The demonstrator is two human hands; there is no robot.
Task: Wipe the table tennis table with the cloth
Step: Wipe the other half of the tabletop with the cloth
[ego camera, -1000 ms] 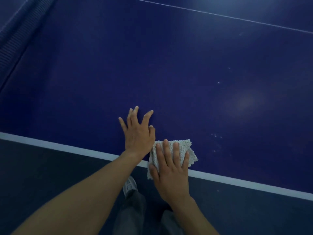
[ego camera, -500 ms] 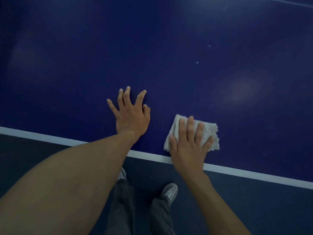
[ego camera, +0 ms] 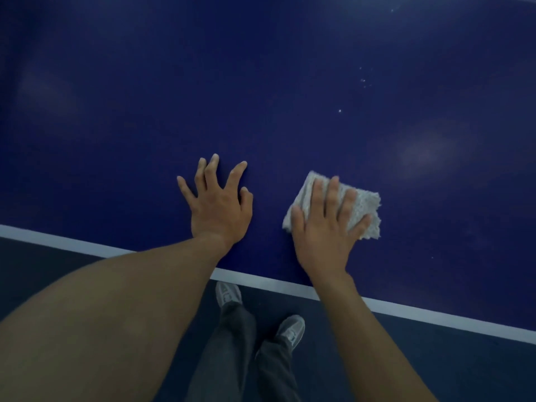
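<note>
The dark blue table tennis table (ego camera: 261, 97) fills the upper view, with a white line (ego camera: 435, 316) along its near edge. A folded pale grey cloth (ego camera: 364, 207) lies on the blue surface just inside that edge. My right hand (ego camera: 324, 227) presses flat on the cloth with its fingers straight and spread. My left hand (ego camera: 220, 204) rests on the bare table to the left of the cloth, fingers spread, fingertips touching the surface. A gap of blue surface separates the two hands.
Small white specks (ego camera: 362, 81) dot the table beyond and right of the cloth. Below the table edge lies dark floor (ego camera: 43, 271), where my grey trousers and pale shoes (ego camera: 291, 329) stand close to the table.
My right hand has slid the cloth to the right and a little further onto the table, away from the left hand and off the white edge line. The left hand stays planted.
</note>
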